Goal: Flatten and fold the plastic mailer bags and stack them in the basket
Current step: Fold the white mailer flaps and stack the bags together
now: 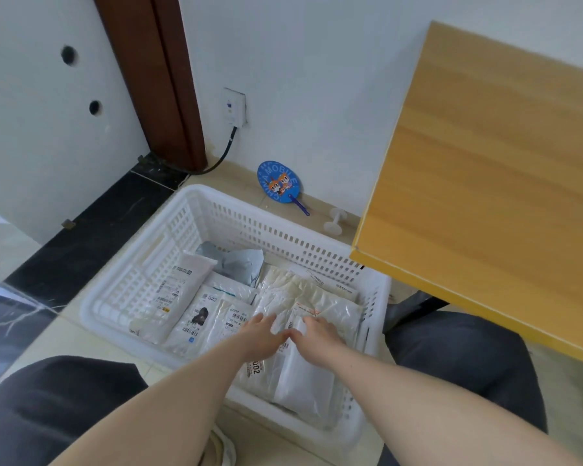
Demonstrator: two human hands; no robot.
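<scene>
Both hands are down inside the white basket (196,210) on the floor, at its right half, on the stack of mailer bags. The left hand (258,338) lies flat with its fingers (266,319) stretched forward and a little apart, pressing the crinkled clear mailer (320,297) on top of the pile. The right hand (317,339) sits just beside it, thumbs nearly touching; its fingers curl down onto a white folded mailer (305,385) — whether they pinch its edge or only press it, I cannot tell.

That white mailer's long axis runs near to far, straight under the right wrist, so the right hand is the nearer one to seat it. More folded bags stand in rows to the left, and a crumpled grey mailer (236,262) lies at the far side — not yet flattened, it seems.
</scene>
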